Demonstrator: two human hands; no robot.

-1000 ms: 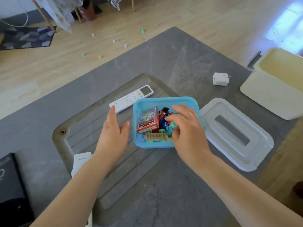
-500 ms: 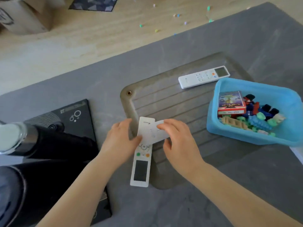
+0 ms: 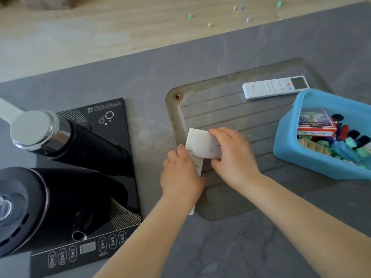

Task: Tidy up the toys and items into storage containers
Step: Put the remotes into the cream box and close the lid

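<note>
Toys fill the blue tub [image 3: 289, 145] at the right edge of the head view: a red card box [image 3: 316, 125] lies flat on top toward the far side, with a tan block and a heap of green, blue, black and red pieces [image 3: 349, 145] packed beside and below it. The tub rests on the grey counter [image 3: 251, 247], partly over the ribbed drain tray [image 3: 226, 109] set into it. A long white remote [image 3: 275, 87] lies on the tray just beyond the tub, apart from it. Nearer, a second white remote [image 3: 197, 167] lies on the tray's left edge, mostly covered by the left hand [image 3: 180, 175], whose fingers are curled together over its middle with the thumb by its side. The right hand [image 3: 232, 157] pinches a small white case [image 3: 206, 146] between thumb below and fingers on top, holding it across the upper end of that remote, touching it. A black cooktop [image 3: 112, 125] with two dark kettles [image 3: 66, 193] stands at the left. Small coloured bits [image 3: 209, 24] are scattered on the wooden floor beyond. Compared with half a second ago, the left hand has slid further onto the remote, hiding its screen, the white case now sits closer to the remote's top, and the view has swung slightly left, so less of the tub shows.
</note>
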